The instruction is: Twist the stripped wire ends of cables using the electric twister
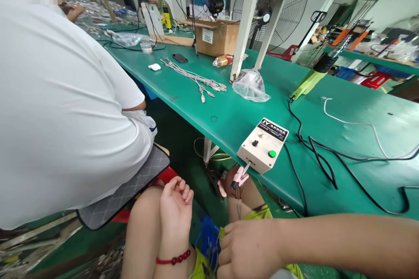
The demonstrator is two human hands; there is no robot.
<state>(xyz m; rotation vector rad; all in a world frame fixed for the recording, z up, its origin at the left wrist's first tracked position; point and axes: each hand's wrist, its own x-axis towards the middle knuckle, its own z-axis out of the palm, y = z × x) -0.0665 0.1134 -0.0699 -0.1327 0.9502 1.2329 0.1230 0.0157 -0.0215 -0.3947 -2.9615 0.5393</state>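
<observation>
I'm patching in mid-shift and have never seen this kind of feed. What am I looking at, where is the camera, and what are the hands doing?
There is no machine here: a person works with bare hands, and the single picture comes from a camera on their head, looking forward and down.

The left hand, with a red bead bracelet at the wrist, rests loosely curled on the knee and holds nothing. The right hand sits low in the lap, its fingers at some blue material; what exactly it grips is unclear.

Ahead is a green bench. On it: a small white control box with a green button, black cables, a bundle of white cables, a plastic bag, a phone and a cardboard box.

A co-worker in a white shirt sits to the left.
</observation>
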